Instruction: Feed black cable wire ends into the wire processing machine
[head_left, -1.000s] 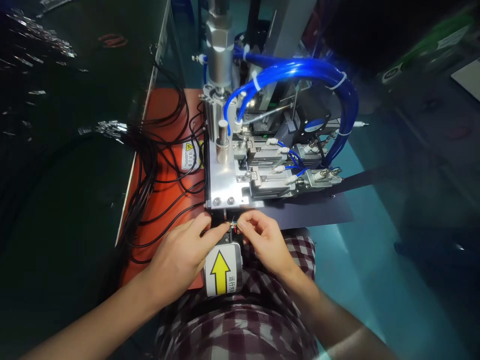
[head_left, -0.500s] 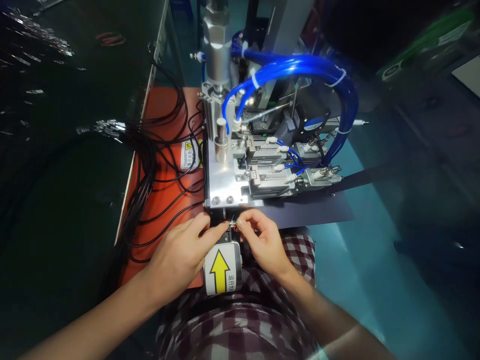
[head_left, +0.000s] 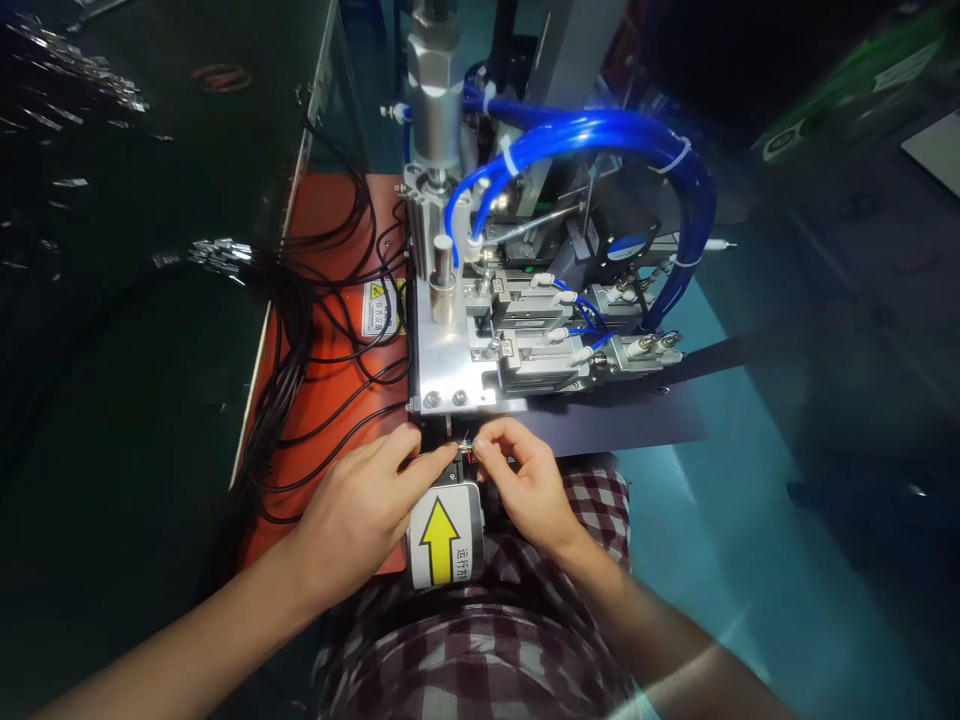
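Thin coloured wires [head_left: 468, 447], one of them red, show in the small gap between my fingertips, just in front of the machine's metal plate [head_left: 448, 365]. My right hand [head_left: 525, 480] pinches the wires between thumb and index finger. From the other side my left hand [head_left: 367, 500] reaches in, its fingers closed and thumb tip at the wire ends; what exactly it grips is too small to make out. Below the fingers sits a white cover with a yellow arrow [head_left: 441, 540].
Blue air hoses [head_left: 600, 130] arch over the metal cylinders [head_left: 536, 350] of the machine. Black cables [head_left: 289, 350] with shiny ends lie across an orange surface [head_left: 330, 400] on the left. A dark bench [head_left: 150, 400] with more cable ends stands further left.
Hardly anything differs. Both hands stay at the wires in the same pose, and the view has shifted very slightly.
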